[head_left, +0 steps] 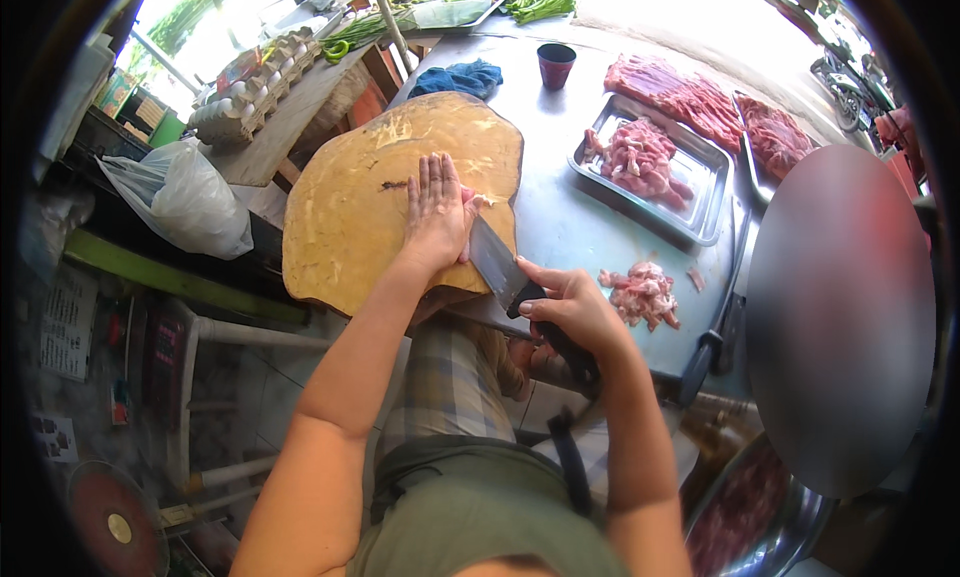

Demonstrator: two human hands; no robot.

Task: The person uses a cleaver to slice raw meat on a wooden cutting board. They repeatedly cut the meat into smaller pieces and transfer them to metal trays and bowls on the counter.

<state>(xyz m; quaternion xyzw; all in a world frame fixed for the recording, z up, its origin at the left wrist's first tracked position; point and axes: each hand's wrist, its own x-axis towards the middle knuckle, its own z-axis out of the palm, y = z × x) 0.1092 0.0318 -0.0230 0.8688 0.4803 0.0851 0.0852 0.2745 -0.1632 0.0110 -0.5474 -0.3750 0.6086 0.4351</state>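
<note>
On the thick, round wooden chopping block [340, 197], my left hand [437, 217] lies flat with its fingers stretched out, pressing on a piece of pink meat [467, 217]. Most of that piece is hidden under the palm. My right hand [575, 310] is closed round the black handle of a broad-bladed knife [490, 257]. The blade sits at the block's right edge, close beside the meat and my left palm. To the right of the knife, a small heap of fatty meat pieces [642, 295] rests on the metal table [560, 217].
A metal tray [708, 222] holds cut pink meat [640, 162]; large raw slabs [675, 95] lie behind it. Farther back are a dark cup [556, 67] and blue cloth [455, 80]. A long black-handled tool [705, 355] lies at right. Egg trays [255, 87] stand at left.
</note>
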